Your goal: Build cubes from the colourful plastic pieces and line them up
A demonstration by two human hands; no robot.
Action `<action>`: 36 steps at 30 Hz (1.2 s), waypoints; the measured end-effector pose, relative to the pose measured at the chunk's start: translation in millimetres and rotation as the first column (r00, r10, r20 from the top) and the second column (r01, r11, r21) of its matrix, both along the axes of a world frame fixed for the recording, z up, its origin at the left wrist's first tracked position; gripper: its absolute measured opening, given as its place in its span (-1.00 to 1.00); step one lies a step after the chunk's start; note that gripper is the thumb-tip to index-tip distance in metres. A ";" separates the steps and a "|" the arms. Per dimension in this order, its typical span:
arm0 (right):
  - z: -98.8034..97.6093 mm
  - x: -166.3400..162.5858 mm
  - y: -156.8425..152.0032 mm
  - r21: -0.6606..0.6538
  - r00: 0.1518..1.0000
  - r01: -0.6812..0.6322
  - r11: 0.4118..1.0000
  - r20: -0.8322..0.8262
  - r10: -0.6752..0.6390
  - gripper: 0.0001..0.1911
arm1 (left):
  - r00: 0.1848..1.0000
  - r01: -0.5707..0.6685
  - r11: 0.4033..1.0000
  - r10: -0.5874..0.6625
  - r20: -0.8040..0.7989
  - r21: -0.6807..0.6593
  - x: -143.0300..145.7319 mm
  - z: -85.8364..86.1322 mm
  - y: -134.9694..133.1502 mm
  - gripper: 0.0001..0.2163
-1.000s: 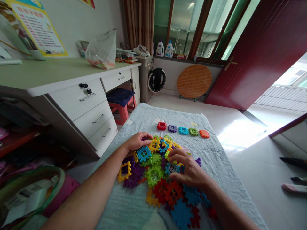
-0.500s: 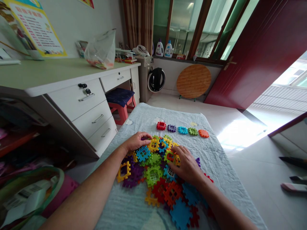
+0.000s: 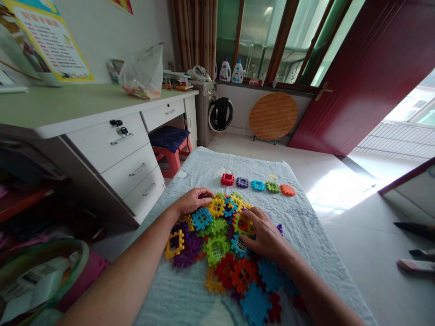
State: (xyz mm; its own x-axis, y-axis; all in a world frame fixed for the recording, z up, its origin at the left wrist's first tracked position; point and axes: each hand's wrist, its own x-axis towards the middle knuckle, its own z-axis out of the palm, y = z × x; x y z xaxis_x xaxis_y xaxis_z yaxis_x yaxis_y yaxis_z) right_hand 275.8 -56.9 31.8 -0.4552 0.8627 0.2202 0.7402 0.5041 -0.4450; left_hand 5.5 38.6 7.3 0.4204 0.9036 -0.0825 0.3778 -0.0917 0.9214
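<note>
A heap of colourful plastic interlocking tiles [image 3: 217,246] lies on a pale blue cloth [image 3: 200,170]. My left hand [image 3: 190,200] rests on the heap's far left edge, fingers curled over a dark tile. My right hand [image 3: 265,235] lies on the heap's right side, its fingertips pinching a green and orange tile [image 3: 242,223]. Beyond the heap, a row of single tiles sits on the cloth: red [image 3: 227,179], purple [image 3: 242,182], blue [image 3: 258,185], green [image 3: 272,187] and orange [image 3: 287,189].
A white desk with drawers [image 3: 112,145] stands to the left, with a red stool [image 3: 171,145] beneath it. A plastic bag [image 3: 142,72] sits on the desk. A round wooden tabletop [image 3: 273,116] leans on the far wall. A green-rimmed bag [image 3: 41,276] lies at the lower left.
My right hand has slid forward and left across the heap, from a blue tile to a green and orange one. My left hand has hardly moved.
</note>
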 end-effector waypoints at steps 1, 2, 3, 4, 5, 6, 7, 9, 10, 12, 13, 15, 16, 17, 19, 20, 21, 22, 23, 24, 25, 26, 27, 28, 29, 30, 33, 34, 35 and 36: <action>-0.1 -0.1 -0.1 -0.005 1.000 -0.006 1.000 0.002 0.006 -0.55 | 1.000 -0.001 1.000 0.001 0.004 -0.002 0.1 -0.2 0.2 -0.66; -0.2 -0.3 -0.2 -0.008 1.000 -0.010 1.000 0.002 0.010 -0.56 | 1.000 0.000 1.000 0.000 0.009 -0.007 0.1 -0.2 0.3 -0.66; -0.3 -0.4 -0.3 -0.011 1.000 -0.013 1.000 -0.001 0.013 -0.56 | 1.000 -0.001 1.000 0.002 0.014 -0.015 0.0 -0.1 0.3 -0.66; -0.3 -0.5 -0.4 -0.013 1.000 -0.015 1.000 -0.007 0.015 -0.56 | 1.000 -0.005 1.000 0.005 0.018 -0.022 -0.1 0.1 0.2 -0.66; -0.3 -0.6 -0.5 -0.013 1.000 -0.017 1.000 -0.015 0.017 -0.56 | 1.000 -0.008 1.000 0.009 0.022 -0.030 -0.3 0.4 0.0 -0.67; -0.3 -0.6 -0.7 -0.012 1.000 -0.019 1.000 -0.023 0.019 -0.55 | 1.000 -0.015 0.999 0.016 0.026 -0.037 -0.5 0.8 -0.2 -0.67; -0.2 -0.6 -0.8 -0.012 0.999 -0.019 1.000 -0.031 0.019 -0.55 | 0.999 -0.022 0.999 0.023 0.030 -0.043 -0.6 1.1 -0.5 -0.68; 0.3 -0.3 -0.9 -0.013 0.999 -0.015 1.000 -0.044 0.015 -0.53 | 0.998 -0.033 0.998 0.035 0.042 -0.057 -0.9 1.4 -1.2 -0.68; 0.8 -0.1 -1.0 -0.016 0.999 -0.014 1.000 -0.049 0.013 -0.52 | 0.998 -0.036 0.997 0.040 0.051 -0.063 -1.0 1.2 -1.4 -0.69; 2.3 0.6 -0.9 -0.022 0.998 -0.025 0.999 -0.055 0.024 -0.49 | 0.997 -0.040 0.997 0.045 0.070 -0.070 -1.1 0.1 -1.4 -0.68; 3.5 0.8 -0.9 -0.028 0.998 -0.044 0.999 -0.053 0.043 -0.47 | 0.996 -0.040 0.997 0.046 0.081 -0.070 -1.2 -0.7 -1.1 -0.68; 6.2 1.2 -1.2 -0.048 0.995 -0.096 0.994 -0.045 0.094 -0.45 | 0.993 -0.046 0.997 0.053 0.105 -0.061 -1.4 -2.3 -0.2 -0.68; 7.6 1.1 -1.5 -0.061 0.992 -0.118 0.991 -0.040 0.116 -0.46 | 0.992 -0.049 0.997 0.055 0.115 -0.053 -1.6 -3.1 0.3 -0.68; 8.8 1.0 -1.9 -0.072 0.991 -0.133 0.989 -0.038 0.130 -0.46 | 0.991 -0.054 0.998 0.059 0.123 -0.044 -1.8 -3.6 0.8 -0.69; 10.4 0.6 -2.8 -0.089 0.991 -0.132 0.987 -0.040 0.129 -0.46 | 0.989 -0.064 0.998 0.066 0.130 -0.023 -2.2 -4.1 1.4 -0.71; 10.7 0.4 -3.3 -0.094 0.992 -0.124 0.988 -0.043 0.120 -0.45 | 0.989 -0.070 0.997 0.071 0.131 -0.014 -2.3 -3.9 1.4 -0.71; 10.8 0.2 -3.6 -0.098 0.993 -0.116 0.988 -0.044 0.112 -0.44 | 0.988 -0.078 0.997 0.078 0.132 -0.011 -2.3 -3.5 1.2 -0.71; 10.8 0.1 -3.9 -0.099 0.994 -0.109 0.989 -0.043 0.105 -0.43 | 0.987 -0.086 0.996 0.087 0.136 -0.018 -2.2 -2.9 0.8 -0.71; 10.7 0.1 -4.0 -0.099 0.994 -0.104 0.990 -0.044 0.100 -0.43 | 0.985 -0.092 0.995 0.096 0.142 -0.034 -2.1 -2.2 0.4 -0.69; 10.5 0.0 -4.0 -0.098 0.994 -0.104 0.990 -0.045 0.100 -0.43 | 0.983 -0.096 0.994 0.104 0.150 -0.058 -1.9 -1.4 -0.1 -0.68; 10.2 0.0 -3.9 -0.096 0.994 -0.106 0.990 -0.048 0.102 -0.44 | 0.981 -0.100 0.992 0.112 0.161 -0.081 -1.9 -0.7 -0.5 -0.66; 10.0 -0.1 -3.8 -0.093 0.993 -0.110 0.990 -0.052 0.105 -0.44 | 0.977 -0.104 0.990 0.120 0.175 -0.097 -2.0 -0.1 -0.6 -0.65; 9.6 -0.1 -3.6 -0.090 0.993 -0.113 0.990 -0.056 0.108 -0.43 | 0.973 -0.111 0.989 0.129 0.193 -0.100 -2.4 0.2 -0.5 -0.64; 9.2 -0.2 -3.4 -0.083 0.992 -0.116 0.990 -0.059 0.112 -0.41 | 0.967 -0.119 0.988 0.137 0.214 -0.097 -3.0 0.1 0.0 -0.64; 8.5 -0.3 -3.3 -0.075 0.991 -0.120 0.990 -0.062 0.115 -0.41 | 0.960 -0.127 0.988 0.145 0.239 -0.090 -3.9 -0.3 0.7 -0.64; 7.8 -0.3 -3.2 -0.067 0.991 -0.124 0.990 -0.064 0.120 -0.40 | 0.951 -0.137 0.987 0.155 0.268 -0.085 -5.0 -1.0 1.7 -0.64; 4.8 -0.2 -2.7 -0.046 0.990 -0.129 0.991 -0.071 0.125 -0.42 | 0.908 -0.170 0.979 0.200 0.368 -0.114 -9.4 -2.8 4.9 -0.59; 3.8 0.0 -2.5 -0.044 0.990 -0.126 0.991 -0.072 0.123 -0.43 | 0.891 -0.179 0.974 0.220 0.397 -0.137 -11.0 -2.8 5.7 -0.58; 2.9 0.3 -2.2 -0.045 0.991 -0.121 0.992 -0.072 0.117 -0.45 | 0.876 -0.183 0.970 0.235 0.422 -0.160 -12.5 -2.4 6.3 -0.56; 2.0 0.8 -2.0 -0.048 0.991 -0.115 0.992 -0.069 0.111 -0.45 | 0.865 -0.180 0.967 0.243 0.439 -0.182 -13.8 -1.6 6.7 -0.55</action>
